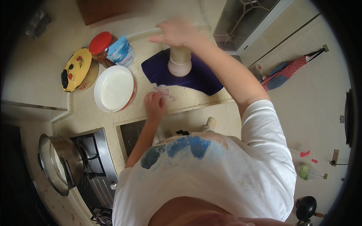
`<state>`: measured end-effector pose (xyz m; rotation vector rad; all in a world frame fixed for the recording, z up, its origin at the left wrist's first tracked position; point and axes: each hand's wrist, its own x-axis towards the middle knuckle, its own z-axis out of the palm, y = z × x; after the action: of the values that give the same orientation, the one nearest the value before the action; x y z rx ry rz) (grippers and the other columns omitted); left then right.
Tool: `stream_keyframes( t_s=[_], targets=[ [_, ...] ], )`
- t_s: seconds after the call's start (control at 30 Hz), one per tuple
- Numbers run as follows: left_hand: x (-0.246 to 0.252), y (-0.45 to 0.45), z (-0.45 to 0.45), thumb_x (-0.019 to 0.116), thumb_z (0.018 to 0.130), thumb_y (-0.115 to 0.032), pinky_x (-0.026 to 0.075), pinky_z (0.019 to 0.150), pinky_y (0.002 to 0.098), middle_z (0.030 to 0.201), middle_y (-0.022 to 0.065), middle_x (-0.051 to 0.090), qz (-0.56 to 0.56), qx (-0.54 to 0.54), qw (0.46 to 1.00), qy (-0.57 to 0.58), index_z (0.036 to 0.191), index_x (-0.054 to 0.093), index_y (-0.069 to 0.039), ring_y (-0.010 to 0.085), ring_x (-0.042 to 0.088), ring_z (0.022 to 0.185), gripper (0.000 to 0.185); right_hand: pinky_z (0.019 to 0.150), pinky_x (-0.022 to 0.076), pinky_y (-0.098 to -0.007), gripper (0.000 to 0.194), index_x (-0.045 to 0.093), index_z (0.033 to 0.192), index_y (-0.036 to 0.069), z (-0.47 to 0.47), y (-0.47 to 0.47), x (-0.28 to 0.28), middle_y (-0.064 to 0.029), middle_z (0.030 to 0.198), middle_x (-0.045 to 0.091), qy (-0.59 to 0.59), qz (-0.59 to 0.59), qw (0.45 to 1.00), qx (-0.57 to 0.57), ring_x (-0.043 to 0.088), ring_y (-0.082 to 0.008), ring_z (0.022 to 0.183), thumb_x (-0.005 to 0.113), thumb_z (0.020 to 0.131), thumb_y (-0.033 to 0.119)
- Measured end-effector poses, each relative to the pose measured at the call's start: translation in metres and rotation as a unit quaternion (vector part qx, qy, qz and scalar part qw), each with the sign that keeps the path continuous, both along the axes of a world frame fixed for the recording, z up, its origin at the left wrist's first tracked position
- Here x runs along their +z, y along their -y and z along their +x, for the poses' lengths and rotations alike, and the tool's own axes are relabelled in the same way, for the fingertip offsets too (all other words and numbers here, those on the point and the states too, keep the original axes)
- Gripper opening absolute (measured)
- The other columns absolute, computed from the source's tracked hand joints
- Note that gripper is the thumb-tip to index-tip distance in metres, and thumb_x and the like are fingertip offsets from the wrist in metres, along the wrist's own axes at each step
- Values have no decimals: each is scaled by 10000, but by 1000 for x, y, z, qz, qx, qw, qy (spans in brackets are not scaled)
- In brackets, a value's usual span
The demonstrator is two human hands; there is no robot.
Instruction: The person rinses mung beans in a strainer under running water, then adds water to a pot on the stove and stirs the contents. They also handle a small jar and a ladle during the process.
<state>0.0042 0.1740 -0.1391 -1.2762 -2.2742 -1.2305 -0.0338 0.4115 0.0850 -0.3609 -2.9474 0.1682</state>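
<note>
My right hand (176, 32) is raised at the back of the counter, blurred, with thumb and fingers apart and nothing seen in it. Just below it, a pale jar-like container (180, 66) stands on a dark purple cloth (202, 83); its upper end is hidden behind the hand and wrist. Closer to the counter's front edge, my left hand (154, 101) curls its fingers around a crumpled, thin white-and-pink piece (165, 94), either plastic or tissue. To the left of that hand sits a round white basin (116, 89) with a red outer side.
A blue-and-white pouch (122, 52), a red-lidded jar (101, 43) and a yellow enamel pot (77, 69) stand along the wall. A lidded steel pot (60, 163) occupies the gas stove (99, 166) at left. A striped apron (291, 72) hangs on the right wall.
</note>
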Motion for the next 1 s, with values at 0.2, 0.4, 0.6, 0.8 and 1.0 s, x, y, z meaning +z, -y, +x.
stream_keyframes(
  t_s=[0.2,0.4,0.6,0.8,1.0],
  targets=[
    [12,-33,49,668,745,-72,352,926,445,1014,129,540,-4,107,992,-62,974,614,-72,343,490,1000,235,950,473,-426,683,612,1212,47,34,-30,35,-166,1182,632,-179,-109,971,114,589,-326,1103,580,821,607],
    [-10,-89,86,614,865,-181,344,931,442,1045,163,561,-6,316,948,-47,1103,560,5,340,484,1024,306,703,523,-404,307,709,877,69,137,-198,44,-125,810,695,-324,-289,885,165,676,-283,797,663,824,368],
    [-17,-103,88,601,893,-292,305,1003,499,1205,226,486,-115,427,893,-82,1224,459,41,396,415,1151,491,755,517,-389,307,696,961,40,145,-402,13,-136,860,701,-238,-182,952,-67,670,-285,833,648,855,324],
    [-14,-103,87,554,909,-374,263,1070,505,1332,240,377,-151,423,893,-4,1336,382,9,407,345,1258,599,961,466,-409,483,561,1259,86,72,-522,-3,-141,1289,566,-294,-38,953,-60,547,-319,1166,680,831,276],
    [-7,-107,86,602,870,-345,268,1075,499,1335,242,376,-145,423,893,40,1341,383,-5,407,354,1257,621,1043,408,-438,532,526,1298,100,-5,-574,1,-121,1402,478,-254,98,960,-59,410,-308,1325,699,811,226]
  ],
)
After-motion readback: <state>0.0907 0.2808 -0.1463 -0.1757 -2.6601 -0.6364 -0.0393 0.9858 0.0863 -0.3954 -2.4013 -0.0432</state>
